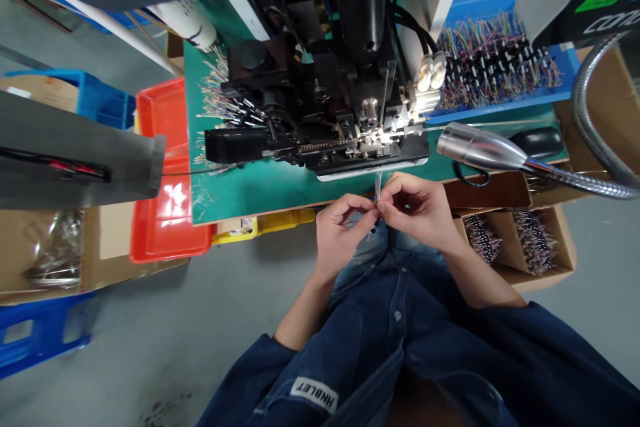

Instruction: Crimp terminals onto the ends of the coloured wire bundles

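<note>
The left hand (343, 230) and right hand (415, 210) are meeting in front of the body, each curling its fingers and pinching a slim bundle of thin multicoloured wires (377, 197) from either side. The bundle is lying between the fingertips, its long axis running far to near, with its far end reaching just past the near edge of the green-topped desk (250, 190). Neither hand is clearly nearer; the two are closing on it almost equally (the fingers hide most of the grip). The right hand is arching higher, and the left is angling in from lower down.

Just beyond the hands, a black metal crimping machine (325, 107) is sitting on the desk, with bright steel parts glinting at its front. A polished silver gooseneck lamp (480, 147) is reaching in from the right, its ribbed neck curving away. Hundreds of fine wires with white terminals are lying in a blue tray (500, 63) on the far right, while more bundles are resting in a cardboard box (520, 247) to the near right. A glossy red tray (170, 213) is sitting to the left.
</note>
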Demonstrator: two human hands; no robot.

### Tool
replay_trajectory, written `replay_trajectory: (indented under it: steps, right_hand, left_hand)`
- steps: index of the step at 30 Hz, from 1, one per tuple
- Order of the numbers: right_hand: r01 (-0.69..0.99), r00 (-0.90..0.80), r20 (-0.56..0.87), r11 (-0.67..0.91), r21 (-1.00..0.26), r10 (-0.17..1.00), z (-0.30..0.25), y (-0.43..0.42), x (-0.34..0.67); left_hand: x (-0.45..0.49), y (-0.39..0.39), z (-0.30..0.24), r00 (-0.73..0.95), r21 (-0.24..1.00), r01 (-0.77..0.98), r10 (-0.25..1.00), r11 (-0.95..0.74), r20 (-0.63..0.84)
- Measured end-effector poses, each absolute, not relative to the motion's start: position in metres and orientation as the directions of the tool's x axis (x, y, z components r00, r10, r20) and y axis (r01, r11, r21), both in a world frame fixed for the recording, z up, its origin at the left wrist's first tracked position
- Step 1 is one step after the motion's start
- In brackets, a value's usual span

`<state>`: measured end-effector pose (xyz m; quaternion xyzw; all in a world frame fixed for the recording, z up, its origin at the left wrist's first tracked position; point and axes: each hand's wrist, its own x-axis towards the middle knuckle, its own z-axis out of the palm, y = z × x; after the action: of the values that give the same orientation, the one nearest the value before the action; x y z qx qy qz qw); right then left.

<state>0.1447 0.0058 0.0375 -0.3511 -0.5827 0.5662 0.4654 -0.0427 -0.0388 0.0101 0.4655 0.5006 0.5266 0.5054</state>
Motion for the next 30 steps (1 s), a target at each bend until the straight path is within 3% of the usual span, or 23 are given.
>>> replay_trajectory:
  steps: [4, 8, 14, 21, 30]
  right_hand:
    - [-0.137, -0.27, 0.177, 0.144, -0.98, 0.947, 0.04, 0.009, 0.144]
    - [-0.179, -0.151, 0.168, 0.14, -0.974, 0.974, 0.044, 0.015, 0.148]
    - [-0.129, -0.313, 0.182, 0.148, -0.981, 0.932, 0.034, 0.011, 0.148]
    - [-0.116, -0.212, 0.265, 0.245, -0.963, 0.941, 0.042, 0.018, 0.144]
    - [-0.115, -0.224, 0.187, 0.164, -0.98, 0.957, 0.057, 0.021, 0.138]
  left_hand:
    - [-0.045, -0.04, 0.014, 0.027, 0.999, -0.029, 0.999, 0.027, -0.026]
    - [-0.047, -0.039, 0.014, 0.035, 0.987, -0.149, 0.998, 0.056, -0.051]
    - [-0.044, -0.038, 0.007, 0.052, 0.964, -0.24, 0.993, 0.115, -0.106]
    - [-0.047, -0.04, 0.018, 0.088, 0.987, -0.125, 0.992, 0.096, -0.085]
    - [-0.041, -0.038, 0.025, 0.066, 0.989, -0.146, 0.998, -0.004, 0.014]
